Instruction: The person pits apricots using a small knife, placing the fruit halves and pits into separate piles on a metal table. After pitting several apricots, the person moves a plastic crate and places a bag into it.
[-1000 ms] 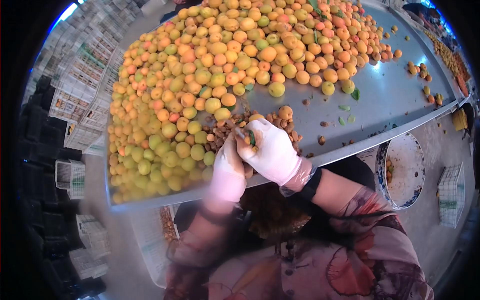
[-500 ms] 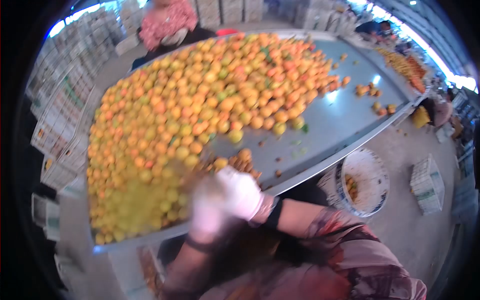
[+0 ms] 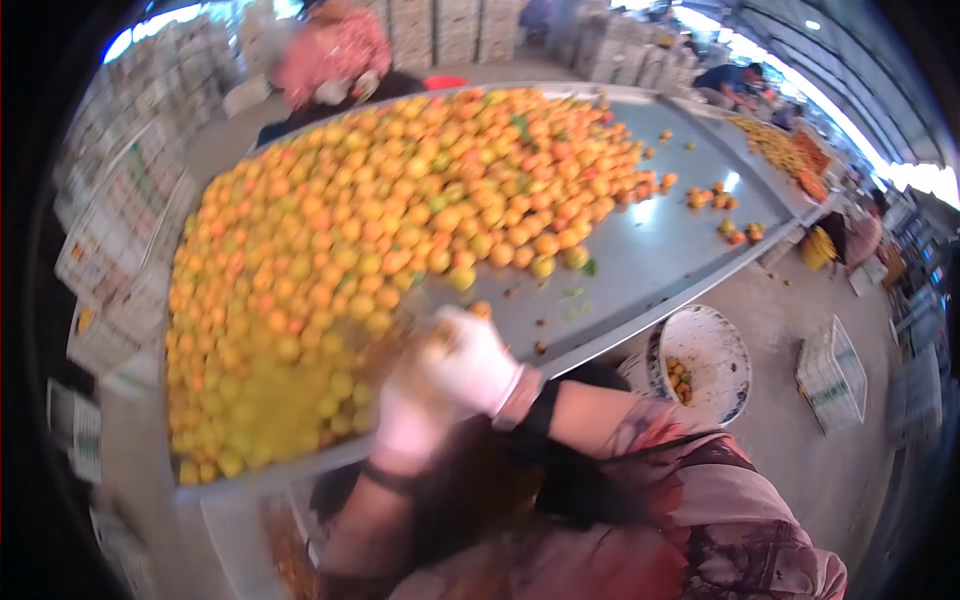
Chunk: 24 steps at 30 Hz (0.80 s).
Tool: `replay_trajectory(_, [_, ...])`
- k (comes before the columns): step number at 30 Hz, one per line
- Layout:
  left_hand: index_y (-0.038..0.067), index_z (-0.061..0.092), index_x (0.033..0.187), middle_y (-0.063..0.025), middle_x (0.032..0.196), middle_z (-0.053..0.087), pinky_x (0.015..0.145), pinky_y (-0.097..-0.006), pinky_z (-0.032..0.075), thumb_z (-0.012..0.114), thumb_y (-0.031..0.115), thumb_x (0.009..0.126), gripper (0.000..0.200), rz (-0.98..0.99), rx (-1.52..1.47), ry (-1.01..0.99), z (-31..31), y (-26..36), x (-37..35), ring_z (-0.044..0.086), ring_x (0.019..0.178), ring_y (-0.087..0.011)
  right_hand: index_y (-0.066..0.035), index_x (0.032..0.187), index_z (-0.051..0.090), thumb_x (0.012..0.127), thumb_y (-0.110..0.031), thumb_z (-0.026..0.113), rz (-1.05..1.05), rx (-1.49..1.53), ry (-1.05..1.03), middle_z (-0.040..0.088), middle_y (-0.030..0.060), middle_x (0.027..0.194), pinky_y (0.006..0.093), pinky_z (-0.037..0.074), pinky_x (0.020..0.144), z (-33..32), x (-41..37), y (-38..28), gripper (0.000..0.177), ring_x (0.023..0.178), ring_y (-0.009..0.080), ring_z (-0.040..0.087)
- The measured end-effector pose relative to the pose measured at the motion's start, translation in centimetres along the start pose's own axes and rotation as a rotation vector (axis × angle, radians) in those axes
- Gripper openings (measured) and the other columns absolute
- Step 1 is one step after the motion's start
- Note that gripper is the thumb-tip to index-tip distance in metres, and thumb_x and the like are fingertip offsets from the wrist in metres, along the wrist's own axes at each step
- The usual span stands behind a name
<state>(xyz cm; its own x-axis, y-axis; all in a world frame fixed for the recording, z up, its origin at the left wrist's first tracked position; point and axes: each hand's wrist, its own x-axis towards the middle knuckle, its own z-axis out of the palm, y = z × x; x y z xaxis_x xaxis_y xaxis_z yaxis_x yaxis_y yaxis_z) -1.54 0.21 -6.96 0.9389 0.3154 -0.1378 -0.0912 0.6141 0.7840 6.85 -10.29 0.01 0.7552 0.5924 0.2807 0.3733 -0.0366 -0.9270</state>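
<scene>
Orange and yellow round fruits (image 3: 360, 220) are heaped over a metal table (image 3: 640, 260). At its near edge, my right hand (image 3: 470, 360) wears a white glove and is curled around something orange-brown, likely fruit, partly visible at the fingers. Close against it on the left is my left hand (image 3: 415, 400), also gloved and blurred by motion; its fingers cannot be made out. Small brown bits and a few green leaves lie on the metal right of the hands.
Right of the table stands a round white bucket (image 3: 705, 365) with some fruit inside, and beyond it a white crate (image 3: 832, 375). Stacked crates (image 3: 125, 220) line the left. A person in a pink top (image 3: 335, 60) sits across the table. Others work at the far right.
The camera view has shifted slightly. Several brownish-orange fruits beside my right hand are now mostly out of sight, and both hands remain together. The person across the table has moved their hands.
</scene>
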Motion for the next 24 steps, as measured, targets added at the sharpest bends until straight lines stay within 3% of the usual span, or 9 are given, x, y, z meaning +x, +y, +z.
replay_trajectory(1, [0.0, 0.05, 0.13, -0.0099, 0.116, 0.063, 0.085, -0.0346, 0.054, 0.071, 0.014, 0.08, 0.056, 0.347, 0.851, 0.029, 3.9, 3.5, -2.3, 0.063, 0.106, -0.0236, 0.002, 0.098, 0.062, 0.088, -0.013, 0.062, 0.134, 0.247, 0.057, 0.067, 0.0105, 0.085, 0.0295, 0.051, 0.068, 0.1, 0.1, -1.2, 0.018, 0.079, 0.0145, 0.062])
replay_trajectory(2, [-0.002, 0.051, 0.129, -0.0125, 0.109, 0.065, 0.085, -0.0356, 0.053, 0.071, 0.012, 0.08, 0.054, 0.515, 1.143, 0.107, 3.1, 3.9, -1.9, 0.065, 0.101, -0.0267, 0.002, 0.096, 0.062, 0.094, -0.015, 0.058, 0.234, 0.437, 0.147, 0.063, 0.0003, 0.08, 0.026, 0.048, 0.064, 0.4, 0.3, -2.4, 0.017, 0.076, 0.0067, 0.054])
replay_trajectory(5, [-0.001, 0.057, 0.117, -0.0124, 0.093, 0.066, 0.066, -0.0331, 0.055, 0.067, 0.023, 0.087, 0.04, 0.806, 1.268, 0.225, 0.7, 4.0, -1.7, 0.066, 0.077, -0.0247, 0.0, 0.099, 0.062, 0.095, -0.014, 0.058, 0.278, 0.537, 0.185, 0.058, -0.0038, 0.077, 0.02, 0.041, 0.058, 1.3, -0.4, -1.4, 0.015, 0.07, 0.0017, 0.049])
replay_trajectory(7, [0.005, 0.056, 0.093, -0.008, 0.07, 0.058, 0.037, -0.0218, 0.023, 0.041, 0.048, 0.102, 0.047, 0.139, 0.109, 0.191, 1.1, 4.4, -0.2, 0.038, 0.04, -0.0109, -0.001, 0.099, 0.062, 0.095, -0.013, 0.058, 0.367, 0.606, 0.182, 0.057, -0.0043, 0.078, 0.0193, 0.041, 0.059, 0.2, -1.1, -2.3, 0.014, 0.07, 0.0014, 0.049])
replay_trajectory(10, [0.005, 0.057, 0.094, -0.0085, 0.07, 0.058, 0.036, -0.0205, 0.024, 0.043, 0.051, 0.101, 0.048, -0.044, -0.283, 0.032, 1.8, 6.5, -0.6, 0.037, 0.039, -0.0101, -0.001, 0.101, 0.06, 0.096, -0.012, 0.057, 0.437, 0.549, 0.147, 0.055, -0.0054, 0.08, 0.0184, 0.04, 0.059, 0.3, -2.5, -2.4, 0.013, 0.07, 0.0011, 0.047])
replay_trajectory(18, [0.003, 0.058, 0.099, -0.0072, 0.078, 0.062, 0.039, -0.0182, 0.028, 0.035, 0.059, 0.1, 0.061, -0.041, -0.165, 0.103, 1.7, 6.9, -0.8, 0.04, 0.041, -0.0089, 0.001, 0.103, 0.059, 0.093, -0.011, 0.057, 0.406, 0.497, -0.213, 0.061, 0.0015, 0.085, 0.0262, 0.048, 0.067, -0.5, -4.3, -1.6, 0.016, 0.079, 0.0076, 0.058])
replay_trajectory(20, [0.002, 0.056, 0.102, -0.0073, 0.079, 0.063, 0.041, -0.0197, 0.033, 0.044, 0.053, 0.099, 0.052, -0.046, -0.151, 0.151, 1.8, 6.9, -0.6, 0.045, 0.045, -0.0104, 0.001, 0.1, 0.062, 0.09, -0.016, 0.061, -0.027, -0.217, -0.546, 0.062, 0.0039, 0.08, 0.0295, 0.05, 0.066, -2.0, -3.8, -2.3, 0.019, 0.076, 0.009, 0.06])
replay_trajectory(22, [0.001, 0.055, 0.105, -0.0075, 0.081, 0.063, 0.042, -0.0212, 0.038, 0.053, 0.046, 0.098, 0.046, -0.053, -0.134, 0.197, 2.1, 6.8, -0.5, 0.05, 0.048, -0.0118, 0.001, 0.097, 0.063, 0.087, -0.019, 0.063, -0.046, -0.194, -0.586, 0.062, 0.005, 0.076, 0.0313, 0.05, 0.064, -2.2, -3.2, -2.4, 0.022, 0.07, 0.0117, 0.061])
replay_trajectory(24, [0.001, 0.055, 0.103, -0.0068, 0.081, 0.063, 0.044, -0.0218, 0.04, 0.049, 0.046, 0.099, 0.045, 0.068, 0.069, 0.214, 2.6, 6.4, -0.6, 0.052, 0.051, -0.0119, 0.0, 0.098, 0.063, 0.089, -0.017, 0.059, 0.151, 0.257, -0.326, 0.063, 0.0052, 0.077, 0.0293, 0.049, 0.058, -1.9, -2.5, -2.3, 0.019, 0.064, 0.0128, 0.061])
